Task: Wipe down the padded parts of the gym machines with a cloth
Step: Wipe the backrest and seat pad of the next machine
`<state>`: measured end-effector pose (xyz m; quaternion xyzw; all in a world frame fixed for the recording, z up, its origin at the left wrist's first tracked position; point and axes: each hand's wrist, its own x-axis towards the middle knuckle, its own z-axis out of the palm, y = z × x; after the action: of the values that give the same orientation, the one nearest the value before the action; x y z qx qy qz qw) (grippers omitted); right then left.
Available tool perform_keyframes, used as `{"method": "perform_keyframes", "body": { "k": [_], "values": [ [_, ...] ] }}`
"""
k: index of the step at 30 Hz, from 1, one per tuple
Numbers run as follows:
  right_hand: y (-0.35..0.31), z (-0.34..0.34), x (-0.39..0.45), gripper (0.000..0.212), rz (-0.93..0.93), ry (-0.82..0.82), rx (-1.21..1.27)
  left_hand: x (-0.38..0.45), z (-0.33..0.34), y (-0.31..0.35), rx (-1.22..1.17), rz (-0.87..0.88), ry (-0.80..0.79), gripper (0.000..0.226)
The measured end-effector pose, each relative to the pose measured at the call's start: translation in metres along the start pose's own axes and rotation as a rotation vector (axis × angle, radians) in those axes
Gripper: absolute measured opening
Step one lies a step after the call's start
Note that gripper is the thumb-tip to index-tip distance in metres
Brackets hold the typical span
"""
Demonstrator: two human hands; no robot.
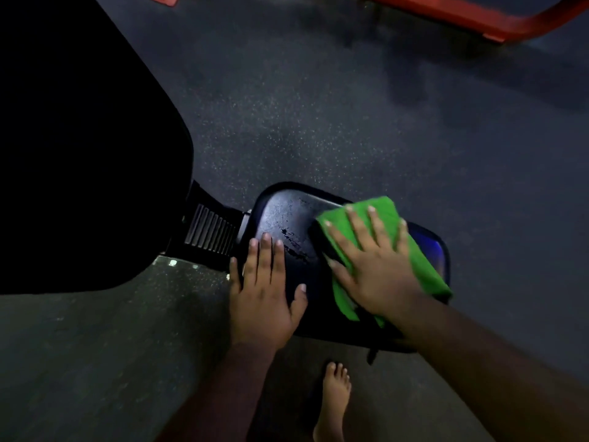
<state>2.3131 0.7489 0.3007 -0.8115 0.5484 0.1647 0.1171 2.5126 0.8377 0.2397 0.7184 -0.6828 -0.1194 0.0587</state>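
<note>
The black padded seat [287,224] lies under both your hands, its glossy top catching the light, with a few dark scuffs or torn spots just beyond the fingertips of your left hand [264,291]. Your right hand [373,263] lies flat on the folded green cloth [424,266], fingers straight and spread apart, pressing the cloth onto the right part of the seat; nothing is pinched or curled round. The cloth reaches past your fingertips toward the far edge of the seat and hangs out from under your palm on the near side. Your left hand rests flat on the seat's left side, fingers straight and close together, thumb spread toward the cloth, steadying the pad rather than gripping it. You look to be mid-wipe on this pad: the area under and to the right of the cloth is covered, while the stretch between your two hands, scuffs included, is bare. The next move probably calls for sliding the cloth leftward across that middle strip with even flat pressure, and shifting your left hand off the pad so the part beneath it can be wiped too; go lightly over the damaged spots so the cloth does not snag. Beyond your left fingertips a ribbed black bracket [210,229] joins the seat to a large black backrest pad [79,154], likely next in line. Your bare foot [334,400] stands on the speckled rubber floor [318,106] below your wrists, and a red machine frame [478,14] crosses far beyond your right fingertips.
</note>
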Motion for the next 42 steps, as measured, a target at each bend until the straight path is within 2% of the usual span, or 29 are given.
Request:
{"method": "perform_keyframes", "body": {
  "k": [3,6,8,12,15,19,22,24,26,28,30,32,37,39,42],
  "values": [
    [-0.047,-0.015,0.074,0.065,-0.19,-0.009,0.022,-0.002,0.004,-0.001,0.005,0.005,0.045,0.08],
    [-0.046,-0.022,0.087,0.062,-0.252,-0.005,0.008,-0.002,0.001,-0.002,0.002,0.017,0.053,0.079],
    [-0.01,-0.014,0.057,0.06,-0.213,0.003,0.024,-0.002,-0.001,-0.002,0.014,0.019,0.031,0.08],
    [0.056,-0.001,-0.03,0.061,0.012,-0.026,0.039,-0.002,-0.003,-0.002,0.023,0.006,-0.025,0.082],
    [0.038,-0.002,-0.01,0.064,0.036,-0.025,0.0,0.0,0.0,0.0,0.033,0.002,-0.012,0.082],
    [-0.021,-0.018,0.072,0.066,-0.12,-0.014,0.051,-0.001,0.004,-0.001,0.029,0.018,0.05,0.081],
    [-0.012,-0.015,0.068,0.068,-0.152,0.001,0.037,-0.003,0.004,-0.002,0.037,0.021,0.07,0.08],
    [0.025,-0.007,0.033,0.069,-0.088,0.03,0.05,-0.003,0.0,-0.001,0.045,0.017,0.043,0.081],
    [0.063,0.005,-0.019,0.067,0.056,0.047,0.083,-0.002,-0.004,0.0,0.047,0.009,0.0,0.081],
    [0.069,0.023,-0.076,0.067,0.209,0.022,0.173,-0.001,-0.005,0.0,0.042,0.005,-0.036,0.081],
    [0.05,0.04,-0.116,0.069,0.287,-0.006,0.226,-0.001,-0.005,0.001,0.04,0.004,-0.049,0.081],
    [0.039,0.043,-0.11,0.069,0.296,-0.011,0.25,-0.001,-0.004,0.0,0.035,0.001,-0.034,0.08],
    [0.057,0.018,-0.033,0.065,0.364,0.105,0.222,-0.002,0.002,-0.002,0.028,0.02,0.005,0.081],
    [0.04,0.027,-0.056,0.063,0.432,0.163,0.23,-0.002,-0.001,-0.001,0.013,0.02,0.005,0.081],
    [-0.003,0.049,-0.122,0.063,0.434,0.082,0.267,-0.001,-0.005,-0.002,0.024,0.003,-0.037,0.081]
  ]
}}
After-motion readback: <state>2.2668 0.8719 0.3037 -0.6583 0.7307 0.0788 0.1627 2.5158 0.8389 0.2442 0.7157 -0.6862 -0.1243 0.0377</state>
